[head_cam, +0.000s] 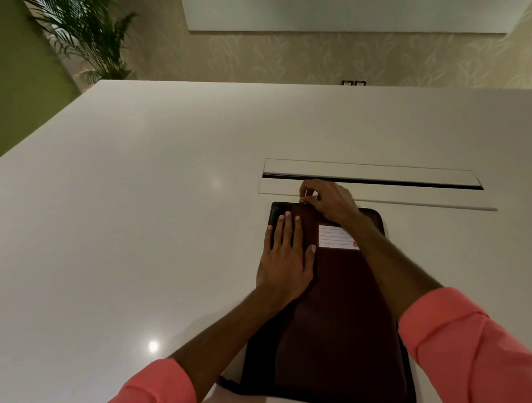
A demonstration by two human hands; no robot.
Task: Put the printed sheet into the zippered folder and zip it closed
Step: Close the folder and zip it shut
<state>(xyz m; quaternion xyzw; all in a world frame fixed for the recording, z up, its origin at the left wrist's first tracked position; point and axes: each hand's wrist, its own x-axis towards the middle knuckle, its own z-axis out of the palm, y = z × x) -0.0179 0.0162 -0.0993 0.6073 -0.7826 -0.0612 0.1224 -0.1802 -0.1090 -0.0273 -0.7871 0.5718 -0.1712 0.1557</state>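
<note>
On the white table the zippered folder is lying flat, left hand pressing open-palmed, right hand pinching at its far edge – presumably the zipper pull – risking a snag; the printed sheet is not showing.

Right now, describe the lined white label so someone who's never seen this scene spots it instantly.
Start at the large glossy white table, then find the dark brown zippered folder lying near its front edge, under both hands. On the folder's far half, between the flat left hand and the right forearm, sits the small white rectangular label. It is the only pale patch on the folder, ruled with thin lines and marked with a red corner.
</note>
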